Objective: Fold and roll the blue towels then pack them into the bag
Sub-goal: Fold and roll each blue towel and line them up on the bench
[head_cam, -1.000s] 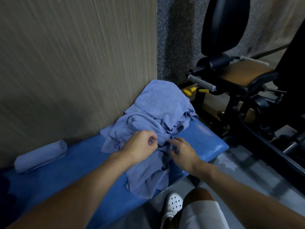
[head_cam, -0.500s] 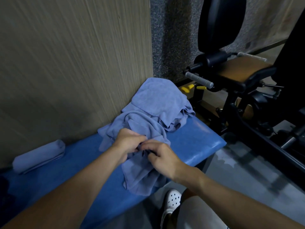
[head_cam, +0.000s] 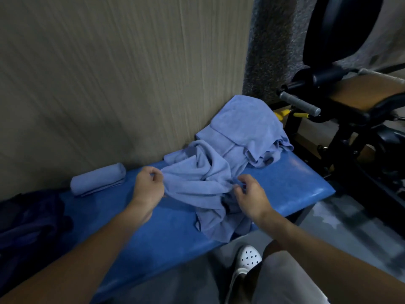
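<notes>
A heap of crumpled blue towels (head_cam: 241, 137) lies on the blue padded bench (head_cam: 140, 224) against the wall. One towel (head_cam: 192, 183) is pulled out of the heap toward me. My left hand (head_cam: 149, 187) pinches its left edge. My right hand (head_cam: 249, 194) pinches its right edge, a hand's width of cloth stretched between them. The towel's lower part hangs over the bench's front edge. A rolled blue towel (head_cam: 98, 178) rests by the wall at the left. A dark blue bag (head_cam: 30, 224) lies at the bench's far left, partly out of frame.
A beige wall panel (head_cam: 120, 73) rises right behind the bench. A black gym machine (head_cam: 350, 110) with a brown seat and grey handle stands close at the right. My knee and a white perforated shoe (head_cam: 247, 260) are below the bench's front edge.
My hands, close together on the towel before, have moved apart and spread its edge. The view has swung left, and the dark bag has come into sight.
</notes>
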